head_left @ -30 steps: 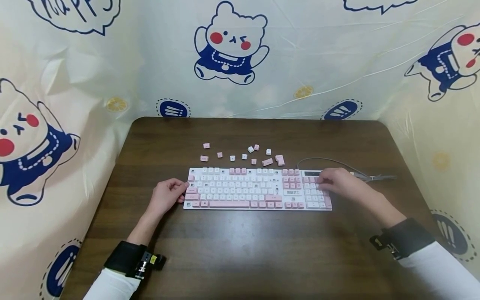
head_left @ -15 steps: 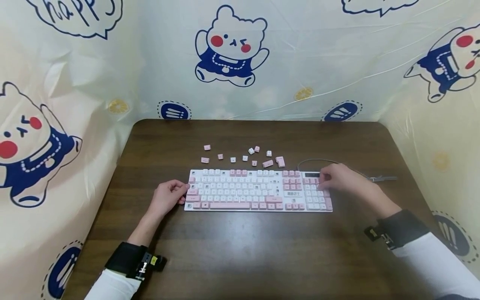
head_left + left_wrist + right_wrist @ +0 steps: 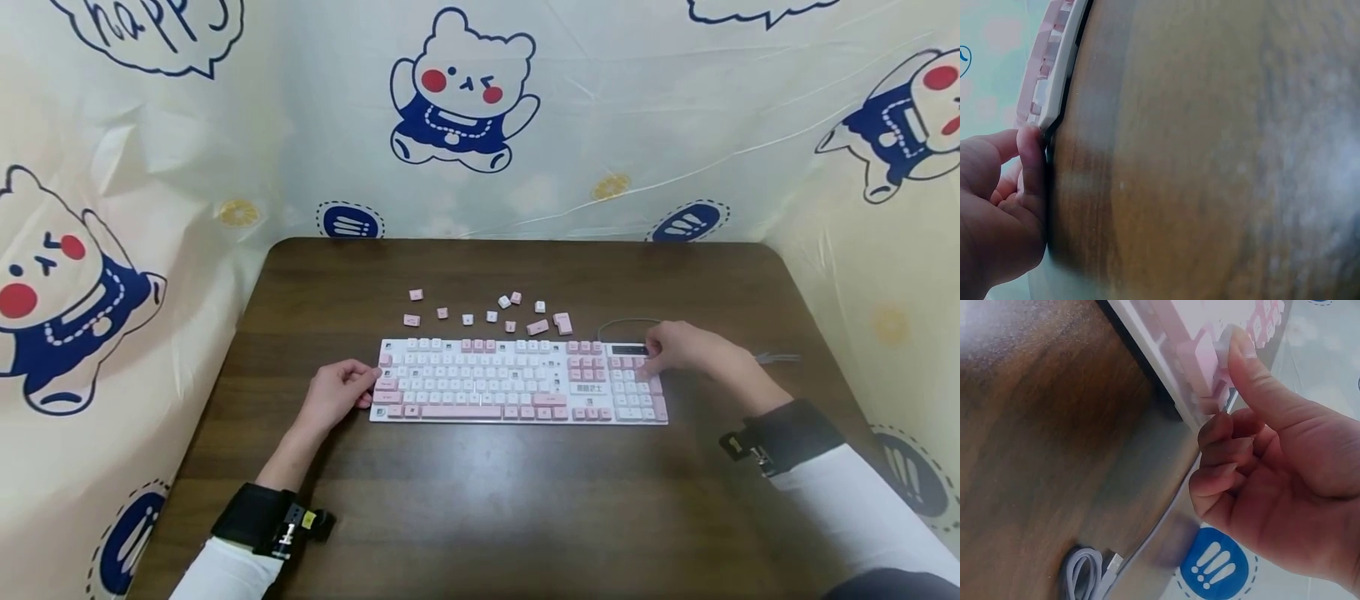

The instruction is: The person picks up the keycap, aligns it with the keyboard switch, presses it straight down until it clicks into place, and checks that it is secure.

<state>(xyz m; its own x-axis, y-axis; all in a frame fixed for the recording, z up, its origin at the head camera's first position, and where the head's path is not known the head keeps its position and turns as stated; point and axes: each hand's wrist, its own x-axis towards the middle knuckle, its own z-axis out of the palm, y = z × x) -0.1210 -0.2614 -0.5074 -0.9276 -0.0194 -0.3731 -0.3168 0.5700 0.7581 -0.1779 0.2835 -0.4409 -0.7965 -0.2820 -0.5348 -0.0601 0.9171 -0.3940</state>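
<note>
A white and pink keyboard lies on the brown table, its keys facing up. At its left end, my left hand holds the edge between thumb and fingers; the left wrist view shows the fingertips right at the corner of the keyboard. My right hand is over the upper right of the number pad. In the right wrist view the thumb of the right hand lies against a pale keycap, beside a tall pink key. The other fingers are curled, and the index fingertip is hidden.
Several loose pink and white keycaps are scattered behind the keyboard. The keyboard's cable runs behind the right hand to a coiled bundle with a USB plug. A cartoon-printed curtain surrounds the table.
My right hand shifts slightly right at the number pad, and its forearm swings inward. The left hand keeps its place on the keyboard's edge. The loose keycaps stay where they were.
</note>
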